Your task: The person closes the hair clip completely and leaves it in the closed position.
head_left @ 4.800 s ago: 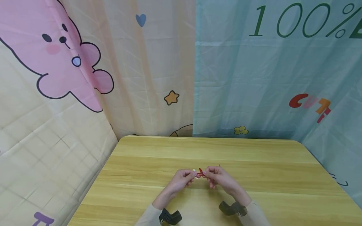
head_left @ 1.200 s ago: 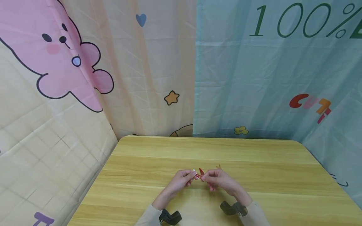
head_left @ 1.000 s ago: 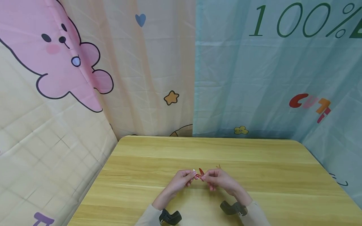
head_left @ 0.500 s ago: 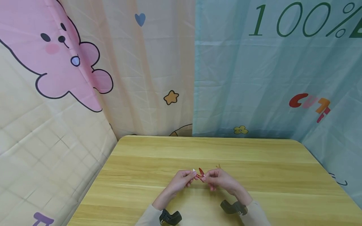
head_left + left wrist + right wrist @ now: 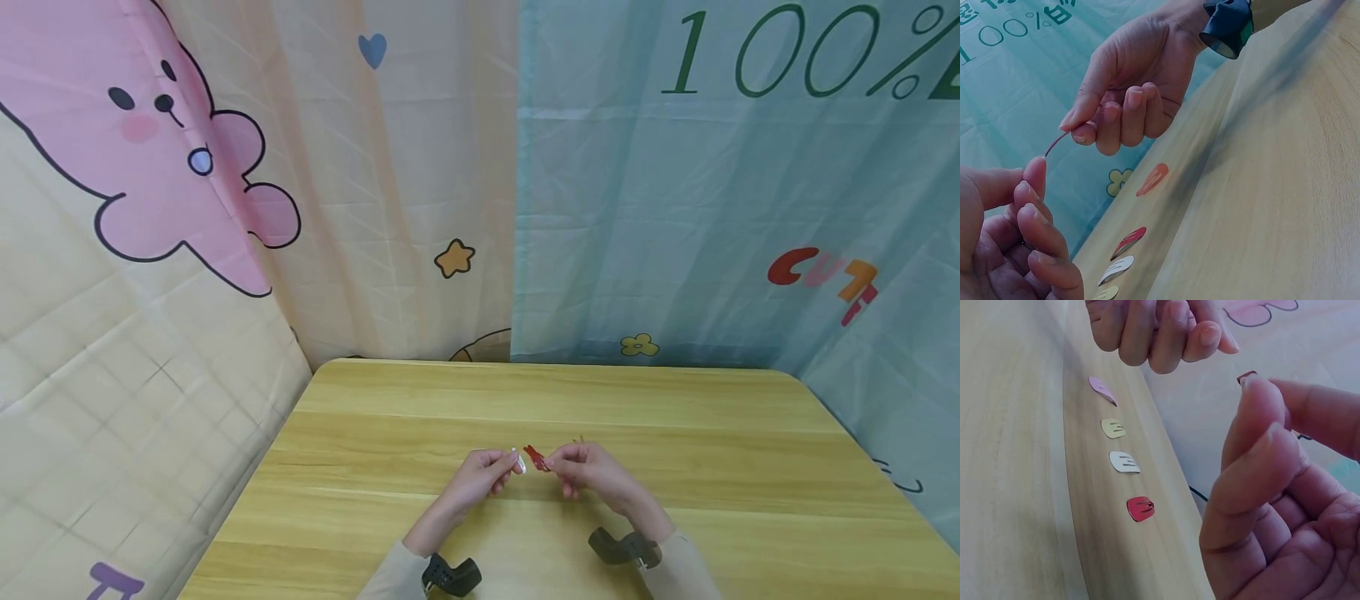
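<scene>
My right hand (image 5: 596, 471) pinches a thin dark-red snap hair clip (image 5: 1057, 142) between thumb and index finger, above the table. In the right wrist view only a short tip of that clip (image 5: 1247, 376) shows over my fingertips. Facing it is my left hand (image 5: 480, 477), thumb and index finger close together, the others loosely bent. A small gap lies between its fingers and the clip in the head and right wrist views. From the left wrist, the clip's free end lines up with a left fingertip (image 5: 1035, 169); contact cannot be told there.
Below the hands, snap clips lie in a row on the wooden table (image 5: 375, 400): orange (image 5: 1152, 179), red (image 5: 1129, 242), white (image 5: 1116, 270), yellow (image 5: 1113, 428) and pink (image 5: 1103, 390). Printed curtains (image 5: 637, 208) hang behind the table.
My right hand has shifted slightly right with the dark-red clip, which earlier spanned both hands' fingers. It has come away from the left fingers. The left hand has hardly moved.
</scene>
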Motion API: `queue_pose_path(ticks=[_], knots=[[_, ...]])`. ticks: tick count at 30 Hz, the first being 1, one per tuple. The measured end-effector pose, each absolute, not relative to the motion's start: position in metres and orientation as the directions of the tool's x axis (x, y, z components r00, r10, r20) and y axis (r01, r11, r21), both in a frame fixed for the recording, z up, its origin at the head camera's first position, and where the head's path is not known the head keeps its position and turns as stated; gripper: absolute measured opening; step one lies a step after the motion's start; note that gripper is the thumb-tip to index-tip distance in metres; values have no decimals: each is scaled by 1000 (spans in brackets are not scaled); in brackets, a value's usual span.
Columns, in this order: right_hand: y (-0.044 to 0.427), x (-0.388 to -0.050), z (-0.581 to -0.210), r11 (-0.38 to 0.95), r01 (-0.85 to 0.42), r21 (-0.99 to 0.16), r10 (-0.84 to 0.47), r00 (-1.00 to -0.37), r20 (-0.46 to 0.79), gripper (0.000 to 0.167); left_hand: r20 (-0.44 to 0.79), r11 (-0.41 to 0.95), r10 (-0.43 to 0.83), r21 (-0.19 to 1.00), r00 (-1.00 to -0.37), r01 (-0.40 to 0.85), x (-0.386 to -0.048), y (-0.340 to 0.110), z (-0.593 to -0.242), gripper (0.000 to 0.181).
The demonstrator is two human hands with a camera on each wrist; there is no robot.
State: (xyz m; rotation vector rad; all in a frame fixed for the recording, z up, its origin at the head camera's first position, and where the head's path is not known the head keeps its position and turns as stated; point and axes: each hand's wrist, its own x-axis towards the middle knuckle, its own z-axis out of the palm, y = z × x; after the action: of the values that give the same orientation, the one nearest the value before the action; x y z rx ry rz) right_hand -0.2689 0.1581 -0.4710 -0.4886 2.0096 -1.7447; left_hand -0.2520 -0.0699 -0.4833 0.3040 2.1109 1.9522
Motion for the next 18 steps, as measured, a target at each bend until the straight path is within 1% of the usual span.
queue_pose_path(ticks=[6, 9, 18], knots=[[157, -269, -471, 163, 44, -986, -429, -896, -111, 33, -39, 80, 316, 997, -948, -15, -251, -70, -482, 40], [157, -270, -471, 165, 50, -985, -394, -912, -112, 35, -39, 83, 310, 996, -950, -14, -251, -70, -481, 40], [160, -273, -478, 164, 54, -985, -364, -925, -111, 36, -43, 85, 294, 996, -955, -19, -252, -70, -483, 38]])
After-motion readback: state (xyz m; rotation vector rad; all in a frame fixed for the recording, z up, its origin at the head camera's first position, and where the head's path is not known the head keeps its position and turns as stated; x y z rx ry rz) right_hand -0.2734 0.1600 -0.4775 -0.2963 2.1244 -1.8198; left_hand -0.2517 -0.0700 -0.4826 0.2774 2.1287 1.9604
